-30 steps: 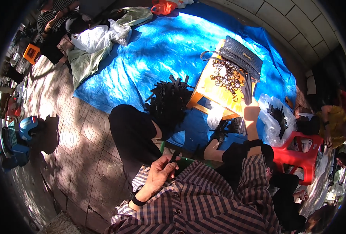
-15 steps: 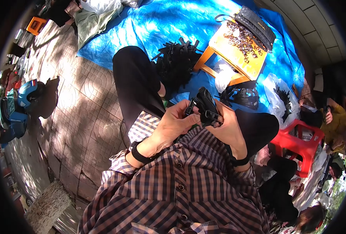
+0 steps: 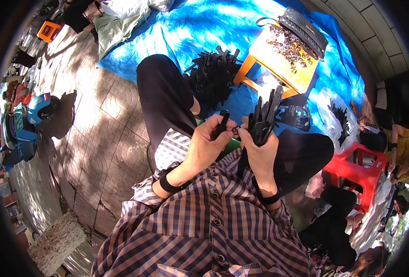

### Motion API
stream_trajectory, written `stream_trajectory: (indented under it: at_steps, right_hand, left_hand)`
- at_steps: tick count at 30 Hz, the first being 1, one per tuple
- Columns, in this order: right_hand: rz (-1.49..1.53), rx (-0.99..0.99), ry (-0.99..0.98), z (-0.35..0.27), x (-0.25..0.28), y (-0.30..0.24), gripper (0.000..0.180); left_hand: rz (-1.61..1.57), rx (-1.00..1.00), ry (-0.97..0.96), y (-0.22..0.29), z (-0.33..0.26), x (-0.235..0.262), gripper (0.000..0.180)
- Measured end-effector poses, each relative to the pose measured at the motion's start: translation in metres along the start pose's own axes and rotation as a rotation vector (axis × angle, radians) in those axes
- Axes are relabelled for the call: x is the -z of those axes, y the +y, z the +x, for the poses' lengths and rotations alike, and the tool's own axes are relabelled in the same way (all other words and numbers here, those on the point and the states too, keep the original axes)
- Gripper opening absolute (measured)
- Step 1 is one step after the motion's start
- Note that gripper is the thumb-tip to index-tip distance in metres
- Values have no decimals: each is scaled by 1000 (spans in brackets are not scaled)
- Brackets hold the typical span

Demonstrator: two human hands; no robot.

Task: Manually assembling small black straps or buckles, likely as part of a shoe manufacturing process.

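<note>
My left hand (image 3: 203,147) is closed around a short black strap (image 3: 222,121), whose end sticks up between thumb and fingers. A bundle of black straps (image 3: 265,113) stands upright in my right hand (image 3: 262,159), fanned out at the top. Between the two thumbs sits a small dark ring-like piece (image 3: 235,130), too small to name surely; it touches the fingertips of both hands. Beyond my knees, a heap of similar black straps (image 3: 213,76) lies on a blue tarp (image 3: 177,27).
An orange stool (image 3: 285,60) bears many small shiny metal pieces (image 3: 290,48) and a black quilted pouch (image 3: 302,32). A plastic bag (image 3: 326,104) with black straps lies near a red stool (image 3: 359,173). Other people sit at the right; a blue scooter (image 3: 22,127) stands left.
My right hand has turned, so the strap bundle now points upward instead of lying across it. My left hand has shifted slightly, and the small ring-like piece now shows between the thumbs.
</note>
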State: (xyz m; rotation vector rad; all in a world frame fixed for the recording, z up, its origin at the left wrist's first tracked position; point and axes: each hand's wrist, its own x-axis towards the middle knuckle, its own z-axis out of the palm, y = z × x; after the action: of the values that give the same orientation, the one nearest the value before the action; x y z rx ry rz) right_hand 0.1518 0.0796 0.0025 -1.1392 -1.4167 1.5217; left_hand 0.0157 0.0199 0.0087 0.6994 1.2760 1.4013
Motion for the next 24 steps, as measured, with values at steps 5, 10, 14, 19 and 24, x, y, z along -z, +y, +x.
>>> stream_trajectory:
  at_steps: [5,10,14,19,24]
  right_hand:
    - [18,-15,50,6,4,-7,16]
    - [-36,6,71,11,8,-8,16]
    - [-59,-25,60,10,8,-8,16]
    - [94,-238,-102,11,12,-11,10]
    - [161,-293,-122,10,14,-1,14]
  left_hand:
    - [-168,111,-127,-11,0,16,19]
    - [-9,110,-167,-8,-3,18,19]
    - [72,122,-147,-7,-3,20,16]
    - [136,104,-190,-9,-3,27,15]
    - [90,190,-247,-8,-5,34,13]
